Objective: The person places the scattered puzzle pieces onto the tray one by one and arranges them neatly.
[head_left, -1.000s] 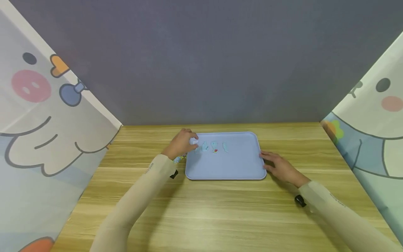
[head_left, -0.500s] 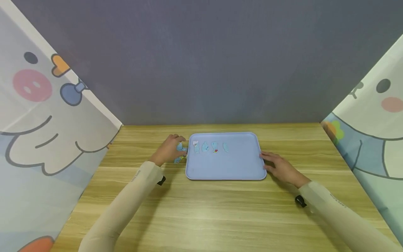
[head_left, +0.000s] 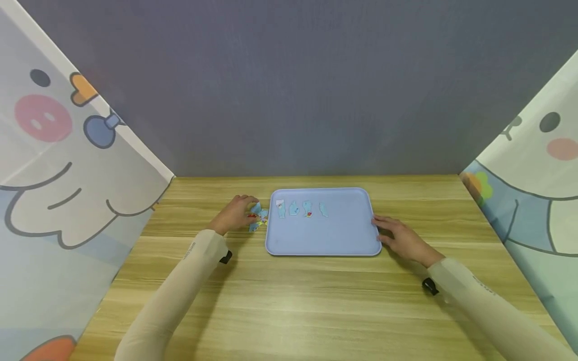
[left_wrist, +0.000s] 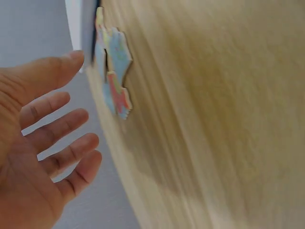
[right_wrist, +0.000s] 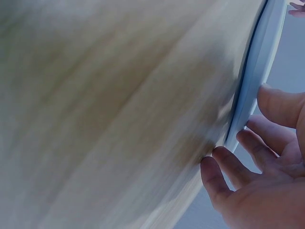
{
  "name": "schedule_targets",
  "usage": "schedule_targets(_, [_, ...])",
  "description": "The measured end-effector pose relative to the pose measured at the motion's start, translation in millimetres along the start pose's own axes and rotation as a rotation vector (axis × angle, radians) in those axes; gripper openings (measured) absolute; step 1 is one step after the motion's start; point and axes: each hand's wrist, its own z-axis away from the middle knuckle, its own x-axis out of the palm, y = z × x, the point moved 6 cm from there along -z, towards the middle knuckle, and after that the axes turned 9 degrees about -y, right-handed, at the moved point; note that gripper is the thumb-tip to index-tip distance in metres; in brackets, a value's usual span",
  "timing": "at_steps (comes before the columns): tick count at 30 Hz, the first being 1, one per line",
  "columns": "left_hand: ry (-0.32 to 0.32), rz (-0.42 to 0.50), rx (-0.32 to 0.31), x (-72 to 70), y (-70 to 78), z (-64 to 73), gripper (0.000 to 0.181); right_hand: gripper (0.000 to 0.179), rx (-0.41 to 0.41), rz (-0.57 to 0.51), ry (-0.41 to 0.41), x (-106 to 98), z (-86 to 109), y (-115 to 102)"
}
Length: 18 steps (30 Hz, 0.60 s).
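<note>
Several light blue puzzle pieces (head_left: pixel 294 208) lie in a row along the upper left of a pale blue tray (head_left: pixel 325 238). Just off the tray's left side, a small heap of loose puzzle pieces (left_wrist: pixel 118 50) rests on the wooden table, blue with red and yellow patches. My left hand (head_left: pixel 235 214) hovers beside that heap, thumb and fingers spread apart with nothing between them. At the tray's right edge, my right hand (head_left: pixel 402 240) touches the rim with its fingertips, its fingers slightly bent.
The wood-grain table (head_left: pixel 289 306) reaches back to a dark grey wall panel (head_left: pixel 316 90). Cartoon-printed cloths hang at the left (head_left: pixel 81 165) and right (head_left: pixel 537 200) sides.
My left hand has left a puzzle piece at the tray's upper left and moved left to the loose heap. My right hand stays at the tray's edge.
</note>
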Motion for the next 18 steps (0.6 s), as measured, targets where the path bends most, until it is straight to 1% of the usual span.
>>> schedule_targets(4, [-0.011,0.035,-0.01,3.7,-8.8,-7.2,0.058,0.049,-0.006,0.007,0.005,0.2,-0.2,-0.4])
schedule_targets(11, [-0.034,0.072,-0.012,9.1,-17.3,-19.6,0.052,0.048,-0.012,0.004,0.012,0.0,-0.7,-2.1])
schedule_targets(15, [-0.044,0.057,-0.006,9.8,-18.4,-23.1,0.049,0.048,-0.009,0.004,0.008,0.4,-1.3,-2.3])
schedule_targets(18, [-0.032,0.022,0.014,8.1,-17.5,-24.7,0.047,0.048,-0.004,0.003,0.007,0.6,-1.4,-1.5])
